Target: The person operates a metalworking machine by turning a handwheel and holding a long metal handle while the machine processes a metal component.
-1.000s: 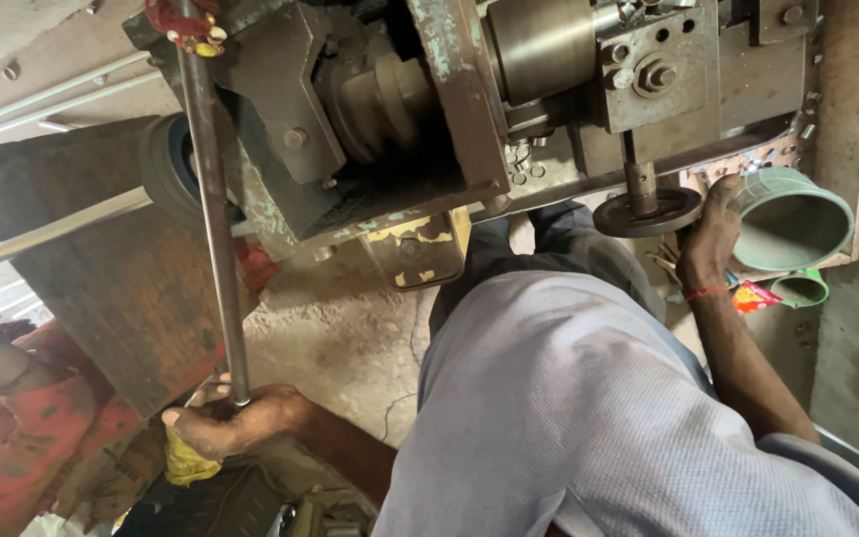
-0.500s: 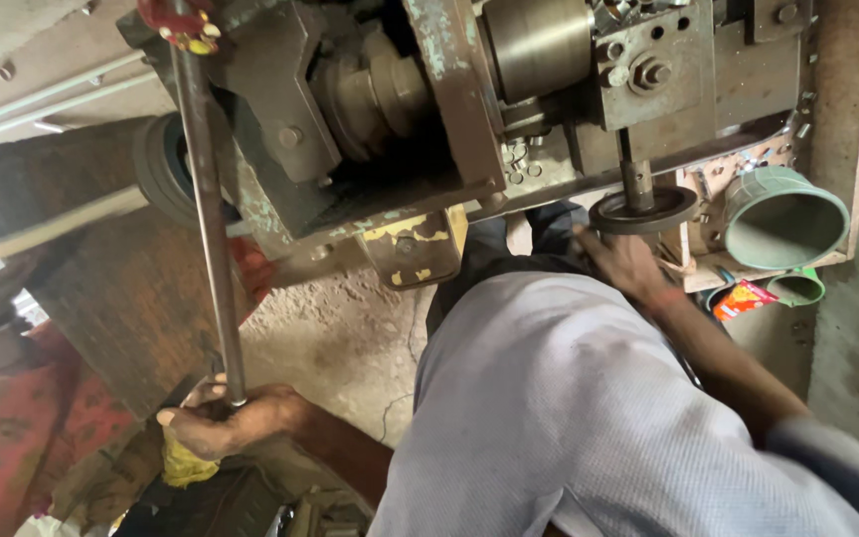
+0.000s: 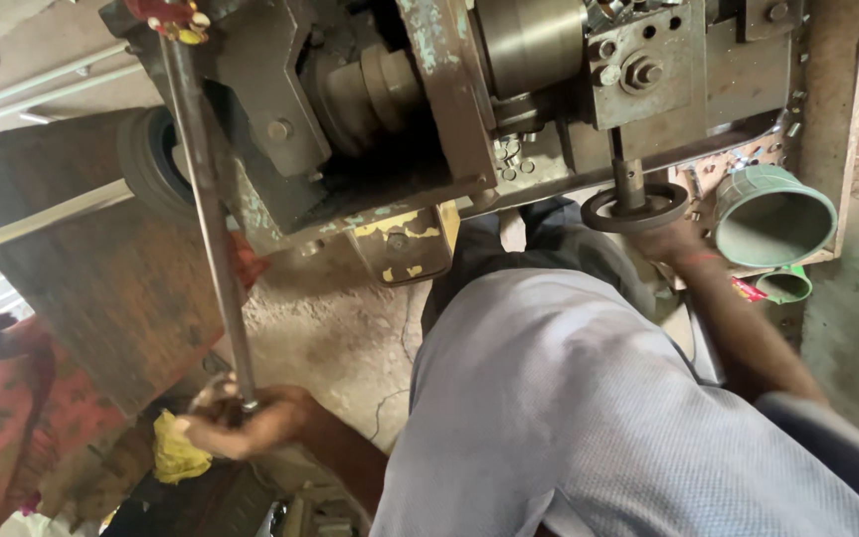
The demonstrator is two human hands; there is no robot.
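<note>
Our right hand (image 3: 670, 242) has slid under the handwheel (image 3: 634, 207), gripping its rim; our left hand (image 3: 236, 423) holds the long lever (image 3: 209, 214) closed.

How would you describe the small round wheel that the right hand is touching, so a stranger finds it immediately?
Start at the big grey-green machine. On its right side a short shaft sticks out, ending in the dark handwheel, which the right hand touches. Unlike the green cup beside it, it is flat and metal.

We see a metalworking workshop; a worn lathe-like machine (image 3: 509, 109) of bare steel with flaking green paint, its stepped pulley (image 3: 375, 99) and round handwheel (image 3: 634, 207), stands over a cracked, dusty concrete floor (image 3: 335, 333).
</note>
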